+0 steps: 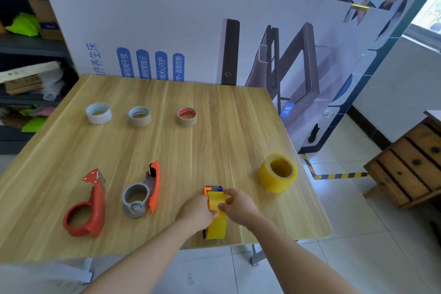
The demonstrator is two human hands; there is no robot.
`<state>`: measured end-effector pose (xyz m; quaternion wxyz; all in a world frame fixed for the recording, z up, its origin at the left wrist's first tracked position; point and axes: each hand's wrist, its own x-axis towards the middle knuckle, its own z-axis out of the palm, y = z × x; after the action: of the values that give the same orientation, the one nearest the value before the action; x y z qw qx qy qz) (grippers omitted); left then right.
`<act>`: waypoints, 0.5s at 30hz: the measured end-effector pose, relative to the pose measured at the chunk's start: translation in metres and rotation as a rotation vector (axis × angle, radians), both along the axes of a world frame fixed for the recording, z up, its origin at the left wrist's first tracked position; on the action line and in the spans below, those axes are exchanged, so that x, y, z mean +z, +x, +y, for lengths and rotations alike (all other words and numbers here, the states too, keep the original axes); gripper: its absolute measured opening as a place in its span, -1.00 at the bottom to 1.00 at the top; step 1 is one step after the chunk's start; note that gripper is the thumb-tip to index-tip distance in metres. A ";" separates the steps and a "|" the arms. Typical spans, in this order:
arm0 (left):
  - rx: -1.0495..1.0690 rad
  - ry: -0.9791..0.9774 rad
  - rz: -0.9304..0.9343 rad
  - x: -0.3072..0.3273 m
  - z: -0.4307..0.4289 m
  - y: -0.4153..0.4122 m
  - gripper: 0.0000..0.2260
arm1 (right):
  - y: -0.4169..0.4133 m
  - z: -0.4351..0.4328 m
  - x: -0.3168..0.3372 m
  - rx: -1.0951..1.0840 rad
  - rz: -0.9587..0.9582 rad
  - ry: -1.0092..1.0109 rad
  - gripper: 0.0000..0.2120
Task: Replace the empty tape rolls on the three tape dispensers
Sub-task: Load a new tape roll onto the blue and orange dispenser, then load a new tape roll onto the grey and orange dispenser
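Observation:
On the wooden table near its front edge stands an orange and purple tape dispenser with a yellow tape roll in it. My left hand grips the dispenser's left side. My right hand pinches the yellow tape strip near the dispenser's head. A red dispenser and a grey and orange dispenser lie to the left, both without tape. A full yellow roll sits at the right. Three low rolls, white, beige and red-cored, stand in a row at the back.
A printed display board stands upright behind the table. Shelves with boxes are at the left. A wooden crate sits on the tiled floor at the right, beyond striped floor tape.

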<state>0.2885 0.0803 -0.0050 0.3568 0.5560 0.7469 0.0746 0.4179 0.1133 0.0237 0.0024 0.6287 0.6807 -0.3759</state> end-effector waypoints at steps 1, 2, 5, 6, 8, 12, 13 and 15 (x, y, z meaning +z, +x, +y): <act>-0.028 -0.002 0.045 0.003 0.005 0.001 -0.75 | 0.005 0.003 0.000 0.000 -0.008 0.006 -0.53; -0.055 0.003 0.090 0.006 0.010 0.002 -0.71 | 0.012 0.007 -0.001 -0.001 -0.024 0.020 -0.51; -0.175 0.037 0.222 0.018 0.029 0.012 -0.59 | 0.036 0.023 0.000 0.004 -0.105 0.084 -0.49; -0.225 0.039 0.257 0.022 0.037 0.018 -0.59 | 0.045 0.030 0.002 0.007 -0.133 0.107 -0.49; -0.308 0.039 0.306 0.029 0.051 0.034 -0.58 | 0.066 0.047 0.006 0.022 -0.187 0.151 -0.51; -0.397 0.098 0.413 0.028 0.079 0.071 -0.55 | 0.105 0.080 0.009 0.091 -0.308 0.219 -0.61; -0.413 0.115 0.433 0.027 0.088 0.082 -0.56 | 0.116 0.090 0.009 0.098 -0.326 0.223 -0.63; -0.448 0.142 0.470 0.022 0.107 0.104 -0.58 | 0.136 0.110 0.006 0.107 -0.346 0.224 -0.68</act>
<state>0.3927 0.1868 0.0173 0.1427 0.7319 0.6610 -0.0841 0.5540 0.2235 0.0301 0.0693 0.6432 0.7401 -0.1838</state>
